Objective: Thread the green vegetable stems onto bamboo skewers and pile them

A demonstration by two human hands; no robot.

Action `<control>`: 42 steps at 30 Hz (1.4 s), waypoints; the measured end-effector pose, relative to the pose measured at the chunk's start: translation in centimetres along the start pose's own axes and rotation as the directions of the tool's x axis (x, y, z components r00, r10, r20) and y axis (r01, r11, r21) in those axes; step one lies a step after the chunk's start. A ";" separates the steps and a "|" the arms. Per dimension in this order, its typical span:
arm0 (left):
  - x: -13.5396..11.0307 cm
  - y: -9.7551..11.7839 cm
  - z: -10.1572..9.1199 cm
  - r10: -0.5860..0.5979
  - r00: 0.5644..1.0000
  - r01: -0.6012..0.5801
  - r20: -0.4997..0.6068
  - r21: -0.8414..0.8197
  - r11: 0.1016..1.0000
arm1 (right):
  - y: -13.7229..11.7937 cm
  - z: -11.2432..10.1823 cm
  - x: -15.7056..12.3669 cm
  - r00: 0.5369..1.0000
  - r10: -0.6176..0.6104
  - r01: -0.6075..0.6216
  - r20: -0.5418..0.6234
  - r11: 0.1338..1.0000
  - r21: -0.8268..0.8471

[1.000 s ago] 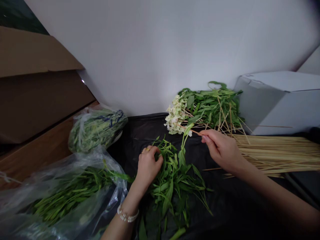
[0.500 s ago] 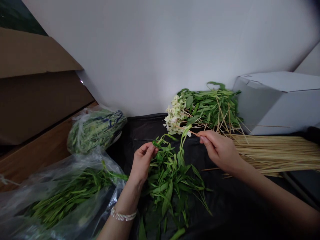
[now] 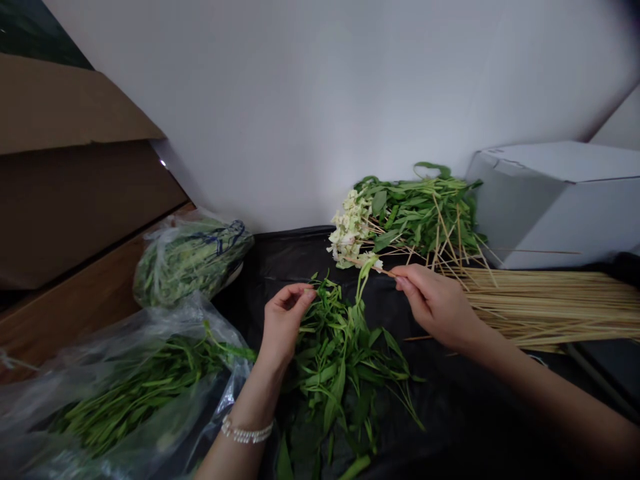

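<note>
My right hand (image 3: 440, 308) pinches a thin bamboo skewer (image 3: 385, 270) between its fingertips, close to a leafy green stem (image 3: 364, 280) rising from a loose pile of green leafy sprigs (image 3: 340, 360). My left hand (image 3: 285, 321) hovers at the pile's upper left edge, fingertips against the leaves. Whether those fingers grip a sprig is hidden. Beyond the skewer lies a bunch of skewered greens (image 3: 415, 213) with pale white flowers (image 3: 351, 227). A beaded bracelet (image 3: 246, 432) circles my left wrist.
A black plastic sheet (image 3: 440, 400) covers the work surface. A long bundle of bamboo skewers (image 3: 550, 307) lies at right, by a white box (image 3: 555, 207). Clear bags of greens (image 3: 190, 260) (image 3: 140, 387) sit at left on a wooden surface (image 3: 75, 287), below a cardboard box (image 3: 65, 120).
My left hand has risen off the leaves and its fingers have uncurled. My right hand, still holding the skewer, has shifted slightly left and down.
</note>
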State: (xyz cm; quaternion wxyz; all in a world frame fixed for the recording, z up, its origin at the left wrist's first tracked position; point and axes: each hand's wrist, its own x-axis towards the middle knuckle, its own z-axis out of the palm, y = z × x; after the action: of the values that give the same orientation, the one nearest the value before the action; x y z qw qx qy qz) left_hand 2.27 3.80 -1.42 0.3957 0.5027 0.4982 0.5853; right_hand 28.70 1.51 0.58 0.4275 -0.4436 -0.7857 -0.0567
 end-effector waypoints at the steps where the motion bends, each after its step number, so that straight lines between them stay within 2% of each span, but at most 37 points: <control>1: 0.1 0.1 0.0 -0.040 0.999 0.040 0.003 -0.073 0.997 | 0.0 0.0 0.0 1.000 -0.005 0.005 0.001 1.000 -0.002; 5: 0.2 0.2 0.0 -0.167 0.985 0.174 0.052 -0.245 0.954 | 0.0 0.1 -0.1 1.000 -0.025 0.025 0.015 1.000 -0.004; 8: 0.2 0.1 -0.1 -0.135 0.989 0.145 0.062 -0.212 0.966 | 0.2 0.1 -0.1 1.000 -0.024 0.024 0.016 1.000 -0.012; 10: 0.1 0.0 -0.3 -0.050 0.998 0.052 0.033 -0.051 0.997 | 0.3 -0.1 -0.1 1.000 -0.018 0.018 0.007 0.999 -0.026; 12: 0.1 0.0 -0.5 0.094 0.995 -0.099 0.030 0.219 0.971 | 0.5 -0.3 0.0 1.000 -0.011 0.011 -0.006 0.999 -0.034; 14: 0.0 0.1 -0.6 0.239 0.967 -0.250 0.087 0.487 0.837 | 0.7 -0.5 0.1 1.000 -0.006 0.006 -0.019 0.999 -0.033; 16: -0.2 0.1 -0.5 0.295 0.936 -0.346 0.191 0.643 0.683 | 1.0 -0.8 0.3 0.999 -0.004 0.002 -0.034 0.999 -0.037; 18: -0.6 0.1 0.0 0.250 0.921 -0.388 0.298 0.675 0.627 | 1.2 -1.2 0.5 0.999 -0.002 -0.001 -0.049 0.999 -0.045; 21: -1.5 -0.1 1.0 0.146 0.888 -0.417 0.436 0.628 0.657 | 1.4 -1.6 0.7 0.998 0.008 -0.012 -0.066 0.998 -0.056; 24: -2.4 -0.3 1.9 0.063 0.865 -0.429 0.497 0.670 0.605 | 1.4 -1.7 0.7 0.998 0.012 -0.016 -0.069 0.998 -0.061; 28: -3.3 -0.3 2.4 -0.084 0.816 -0.481 0.571 0.753 0.448 | 1.4 -1.6 0.7 0.998 -0.012 0.007 -0.068 0.998 -0.065; 31: -3.3 -0.2 2.2 -0.142 0.811 -0.488 0.567 0.791 0.370 | 1.4 -1.5 0.6 0.997 -0.019 0.015 -0.069 0.998 -0.066; 32: -3.2 -0.2 2.0 -0.143 0.819 -0.474 0.556 0.795 0.379 | 1.4 -1.5 0.6 0.997 -0.018 0.013 -0.070 0.998 -0.067; 34: -2.6 -0.3 1.5 -0.110 0.850 -0.416 0.515 0.785 0.459 | 1.4 -1.5 0.6 0.998 -0.013 0.009 -0.064 0.998 -0.064; 36: -1.8 -0.3 1.0 -0.054 0.906 -0.304 0.420 0.734 0.608 | 1.4 -1.5 0.6 0.998 -0.011 0.007 -0.060 0.998 -0.058; 38: -1.0 -0.1 0.4 -0.056 0.947 -0.144 0.318 0.572 0.807 | 1.4 -1.6 0.7 0.998 -0.010 0.006 -0.065 0.999 -0.052; 40: -0.3 0.3 -0.3 -0.150 0.948 0.060 0.281 0.306 0.950 | 1.4 -1.6 0.7 0.997 -0.006 0.003 -0.072 0.999 -0.049; 42: 0.1 0.9 -0.9 -0.265 0.906 0.239 0.329 0.117 0.964 | 1.4 -1.6 0.7 0.997 -0.005 0.002 -0.071 0.999 -0.049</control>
State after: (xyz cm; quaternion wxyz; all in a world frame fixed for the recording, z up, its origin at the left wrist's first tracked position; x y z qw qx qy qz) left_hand 1.37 3.51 -0.56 0.5297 0.5423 0.5040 0.4140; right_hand 30.53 2.06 1.65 0.4441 -0.4503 -0.7691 -0.0926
